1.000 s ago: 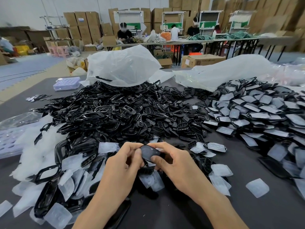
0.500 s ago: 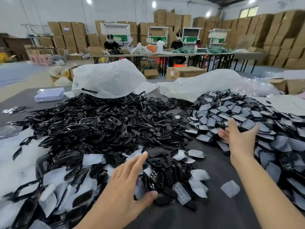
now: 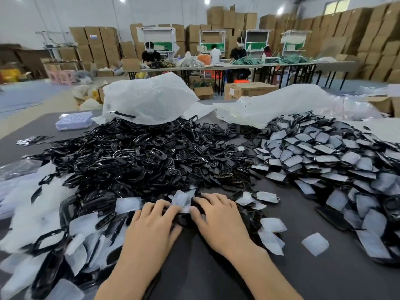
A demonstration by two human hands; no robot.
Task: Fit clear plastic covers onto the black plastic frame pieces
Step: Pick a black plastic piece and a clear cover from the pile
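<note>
As the bench (image 3: pixel 205 267) lay at this moment, far left: loose clear plastic covers (image 3: pixel 83 223) were scattered over and among black frames, none of them fitted.
Centre left: a big heap of black plastic frame pieces (image 3: pixel 129 161) lay bare, without covers; this looked like the bulk of the work left.
Left hand (image 3: pixel 151 224): it rested palm down at the near edge of the heap, fingers bent onto the pieces; whether it gripped anything could not be told.
Between the hands: one clear cover (image 3: pixel 181 199) lay at the fingertips, above a dark piece partly hidden by the thumbs.
Right hand (image 3: pixel 216 219): it lay palm down just beside the left, fingers bent likewise; its grip could not be told either.
Right: a broad finished pile (image 3: pixel 324 156) of black pieces with covers on spread about as wide as the bare heap.
Progress: judged roughly midway, with many pieces done and many more to go; a fresh piece seemed to be starting.
</note>
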